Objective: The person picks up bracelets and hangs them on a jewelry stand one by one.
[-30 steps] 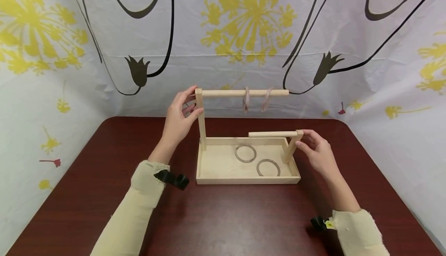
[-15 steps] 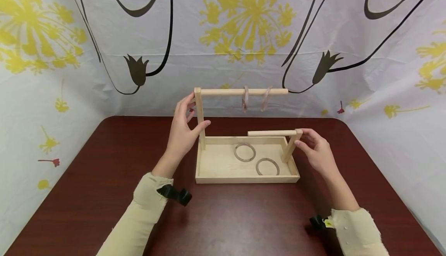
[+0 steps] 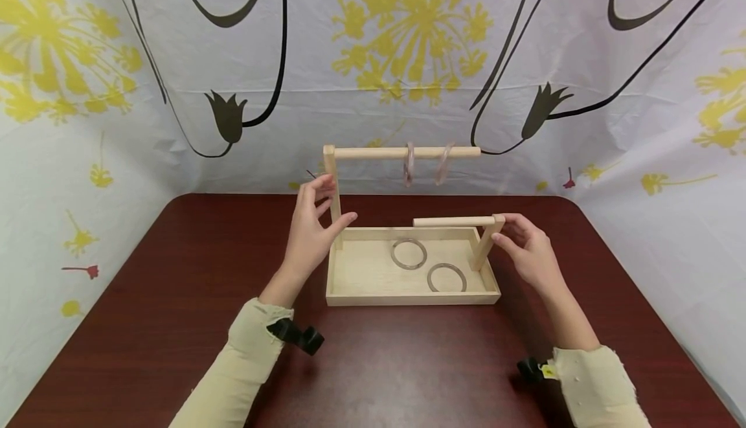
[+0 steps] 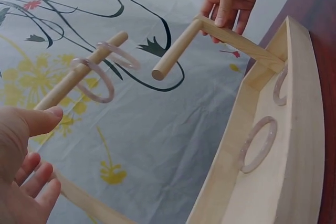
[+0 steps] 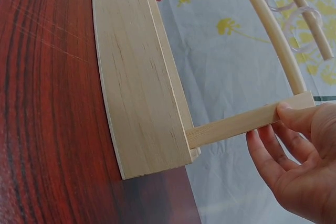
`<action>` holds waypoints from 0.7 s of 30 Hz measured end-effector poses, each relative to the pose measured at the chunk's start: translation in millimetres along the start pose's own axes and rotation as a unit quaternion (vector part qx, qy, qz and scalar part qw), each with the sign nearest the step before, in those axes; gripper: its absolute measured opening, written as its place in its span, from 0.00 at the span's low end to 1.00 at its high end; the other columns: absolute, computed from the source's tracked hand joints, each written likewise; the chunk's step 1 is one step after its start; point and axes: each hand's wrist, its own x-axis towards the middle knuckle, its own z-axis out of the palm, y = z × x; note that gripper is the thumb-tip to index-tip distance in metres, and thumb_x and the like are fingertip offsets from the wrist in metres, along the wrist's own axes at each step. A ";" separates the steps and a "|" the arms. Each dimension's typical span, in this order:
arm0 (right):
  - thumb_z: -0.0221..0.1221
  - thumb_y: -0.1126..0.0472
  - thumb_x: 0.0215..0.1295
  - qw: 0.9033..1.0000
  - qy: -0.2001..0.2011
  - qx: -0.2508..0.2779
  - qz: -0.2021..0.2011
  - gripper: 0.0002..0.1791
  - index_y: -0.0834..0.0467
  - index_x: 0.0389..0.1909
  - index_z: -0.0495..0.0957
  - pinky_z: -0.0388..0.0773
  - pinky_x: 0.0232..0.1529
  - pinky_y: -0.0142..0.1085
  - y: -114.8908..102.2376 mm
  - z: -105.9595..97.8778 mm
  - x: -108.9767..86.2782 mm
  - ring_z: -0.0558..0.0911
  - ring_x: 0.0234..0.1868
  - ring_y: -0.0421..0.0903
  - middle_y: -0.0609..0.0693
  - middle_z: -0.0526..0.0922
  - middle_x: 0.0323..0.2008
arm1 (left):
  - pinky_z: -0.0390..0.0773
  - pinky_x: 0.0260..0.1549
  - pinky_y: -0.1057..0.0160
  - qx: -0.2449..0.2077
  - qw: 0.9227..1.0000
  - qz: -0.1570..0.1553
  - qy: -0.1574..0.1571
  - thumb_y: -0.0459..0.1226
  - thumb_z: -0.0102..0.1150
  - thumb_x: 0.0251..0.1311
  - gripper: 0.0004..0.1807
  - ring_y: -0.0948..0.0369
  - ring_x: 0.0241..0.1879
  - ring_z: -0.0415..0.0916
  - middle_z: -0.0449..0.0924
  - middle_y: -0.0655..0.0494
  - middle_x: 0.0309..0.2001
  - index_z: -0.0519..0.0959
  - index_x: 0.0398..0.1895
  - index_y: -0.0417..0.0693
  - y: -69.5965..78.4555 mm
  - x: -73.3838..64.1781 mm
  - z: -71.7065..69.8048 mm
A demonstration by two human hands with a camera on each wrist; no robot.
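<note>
A pale wooden jewelry stand point(image 3: 408, 300) has a tray base, a tall left post point(image 3: 329, 159) and a short right post point(image 3: 486, 248), each carrying a horizontal rod. Two translucent bangles point(image 3: 409, 172) hang apart on the upper rod point(image 3: 367, 153). Two more bangles point(image 3: 409, 240) lie flat in the tray. My left hand point(image 3: 309, 234) is beside the tall post, thumb and fingers spread; whether the fingertips touch the post is unclear. With thumb and fingers, my right hand point(image 5: 304, 150) grips the top of the short post, below the bare lower rod point(image 5: 270, 30).
The stand sits on a dark red-brown table point(image 3: 396, 370) with rounded back corners. Behind and on both sides hangs a white curtain point(image 3: 280, 46) with yellow and dark flower prints. A small black camera point(image 3: 297, 336) is strapped at the left wrist.
My left hand has slid down from the top of the tall post and its fingers have spread. My right hand stays on the short post. The view has shifted very slightly.
</note>
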 end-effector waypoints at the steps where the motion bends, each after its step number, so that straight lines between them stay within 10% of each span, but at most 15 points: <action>1: 0.61 0.65 0.69 1.000 0.000 0.000 0.000 0.16 0.64 0.55 0.76 0.71 0.44 0.13 -0.1 0.0 0.0 0.75 0.42 0.17 0.41 0.83 0.45 | 0.70 0.69 0.54 -0.001 1.000 -0.003 -0.004 0.35 0.68 0.60 0.39 0.51 0.66 0.67 0.64 0.43 0.64 0.60 0.72 0.41 -1.3 -0.4 0.8; 21: 0.62 0.67 0.68 1.000 0.003 0.016 -0.006 0.15 0.65 0.54 0.76 0.71 0.42 0.13 1.5 0.7 0.4 0.76 0.41 0.18 0.26 0.79 0.40 | 0.70 0.69 0.52 -0.018 0.996 -0.070 -0.053 0.32 0.71 0.57 0.38 0.50 0.64 0.70 0.67 0.47 0.64 0.63 0.69 0.42 -17.0 -8.9 23.0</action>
